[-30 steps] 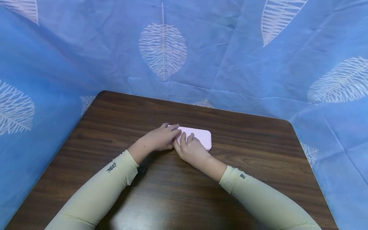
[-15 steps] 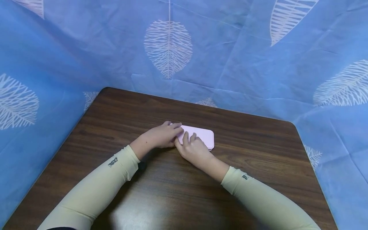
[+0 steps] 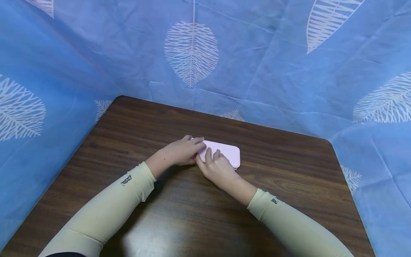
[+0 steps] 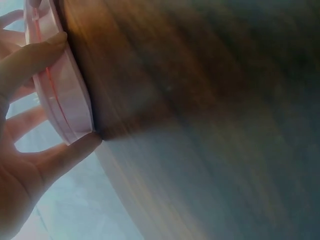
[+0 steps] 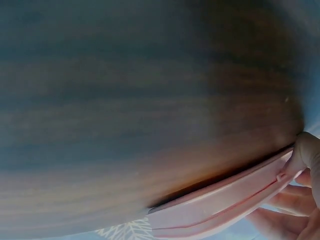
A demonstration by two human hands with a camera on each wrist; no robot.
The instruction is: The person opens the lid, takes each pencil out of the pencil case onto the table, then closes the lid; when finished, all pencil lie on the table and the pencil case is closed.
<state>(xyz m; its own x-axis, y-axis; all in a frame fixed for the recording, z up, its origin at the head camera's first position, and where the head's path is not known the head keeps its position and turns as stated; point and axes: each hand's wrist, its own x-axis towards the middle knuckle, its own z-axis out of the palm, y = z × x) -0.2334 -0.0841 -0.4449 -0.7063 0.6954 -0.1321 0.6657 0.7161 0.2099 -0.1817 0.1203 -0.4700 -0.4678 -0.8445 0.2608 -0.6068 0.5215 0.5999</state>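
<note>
A pale pink zippered case (image 3: 226, 151) lies flat on the brown table, towards its far side. My left hand (image 3: 180, 151) grips the case's left end, thumb on the near side and fingers over the top and round the end. My right hand (image 3: 218, 169) is close beside it at the front edge, its thumb and forefinger pinching a small zipper pull (image 5: 281, 176) near the left end. In the left wrist view a thin red zipper line (image 4: 55, 92) runs along the case's side. The zipper looks closed along the visible side. What is inside is hidden.
The dark wood-grain table (image 3: 179, 214) has rounded corners. Behind it and at both sides hangs a blue cloth (image 3: 257, 64) with white leaf patterns. Pale yellow-green sleeves cover both forearms.
The head view has shifted slightly, so table and hands appear a little further right. Both hands keep nearly the same hold on the case, with no clear movement along the zipper.
</note>
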